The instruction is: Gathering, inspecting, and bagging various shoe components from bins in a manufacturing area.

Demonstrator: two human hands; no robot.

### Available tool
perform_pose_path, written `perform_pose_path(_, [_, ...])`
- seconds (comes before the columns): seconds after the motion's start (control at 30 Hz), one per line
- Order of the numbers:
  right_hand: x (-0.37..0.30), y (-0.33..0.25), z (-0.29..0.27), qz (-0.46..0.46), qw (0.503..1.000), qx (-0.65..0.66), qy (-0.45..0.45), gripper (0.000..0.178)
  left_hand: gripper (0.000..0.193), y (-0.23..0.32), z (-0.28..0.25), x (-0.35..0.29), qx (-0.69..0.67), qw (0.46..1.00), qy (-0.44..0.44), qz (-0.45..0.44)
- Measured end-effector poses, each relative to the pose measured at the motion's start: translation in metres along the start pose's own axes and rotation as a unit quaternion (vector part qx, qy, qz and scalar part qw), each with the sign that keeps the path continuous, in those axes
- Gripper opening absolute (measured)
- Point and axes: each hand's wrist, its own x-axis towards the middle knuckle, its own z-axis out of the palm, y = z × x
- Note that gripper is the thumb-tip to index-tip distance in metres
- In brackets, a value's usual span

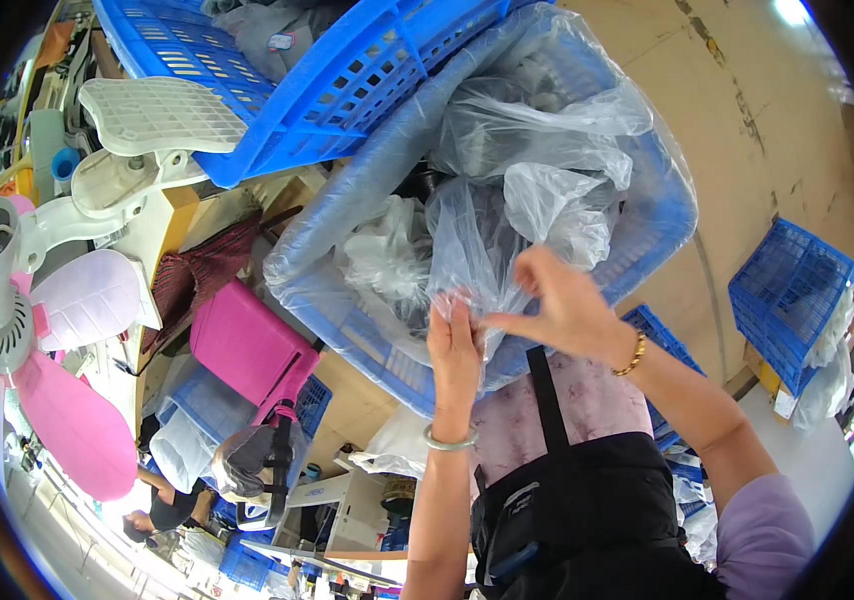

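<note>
My left hand [455, 345], with a pale bangle at its wrist, is closed on the gathered edge of a clear plastic bag [467, 235]. My right hand [572, 310], wearing a gold bracelet, is just to the right of it. Its thumb points toward the left hand, its fingers are apart and nothing shows between them. Both hands are over the near side of a blue basket [347, 185] lined with clear film. Several more clear bags fill the basket, among them a crumpled bag [557, 205] beyond my right hand. What the bags contain is hard to make out.
A second blue basket [347, 85] overlaps the far left rim. At left are a fan with pink blades [82, 435] and a magenta chair [247, 335]. Blue crates [787, 295] stand on the floor at right. Another person [172, 510] is in the far lower left.
</note>
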Motion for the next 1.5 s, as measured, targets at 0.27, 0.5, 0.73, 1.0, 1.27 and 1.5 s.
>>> perform_pose_path(0.27, [0.036, 0.034, -0.049, 0.113, 0.974, 0.098, 0.168, 0.021, 0.017, 0.041, -0.013, 0.023, 0.184, 0.976, -0.034, 0.111])
perform_pose_path(0.5, [0.018, -0.046, -0.063, -0.068, 0.981, 0.002, 0.184, 0.012, 0.020, 0.053, -0.002, 0.035, 0.210, 0.963, -0.031, 0.165])
perform_pose_path(0.73, [0.055, 0.058, 0.033, -0.110, 0.957, -0.264, 0.040, 0.042, 0.027, 0.056, 0.016, 0.012, 0.183, 0.973, -0.009, 0.143])
perform_pose_path(1.0, [0.113, 0.025, 0.060, 0.068, 0.945, -0.319, -0.013, 0.067, 0.026, 0.059, 0.013, 0.003, 0.205, 0.968, -0.014, 0.147])
perform_pose_path(1.27, [0.105, 0.043, 0.034, 0.047, 0.967, -0.167, -0.185, 0.040, 0.021, 0.070, 0.011, -0.008, 0.269, 0.952, -0.037, 0.138])
perform_pose_path(1.5, [0.115, 0.064, 0.020, -0.039, 0.984, -0.125, -0.123, 0.063, 0.024, 0.069, 0.019, -0.016, 0.168, 0.976, -0.074, 0.113])
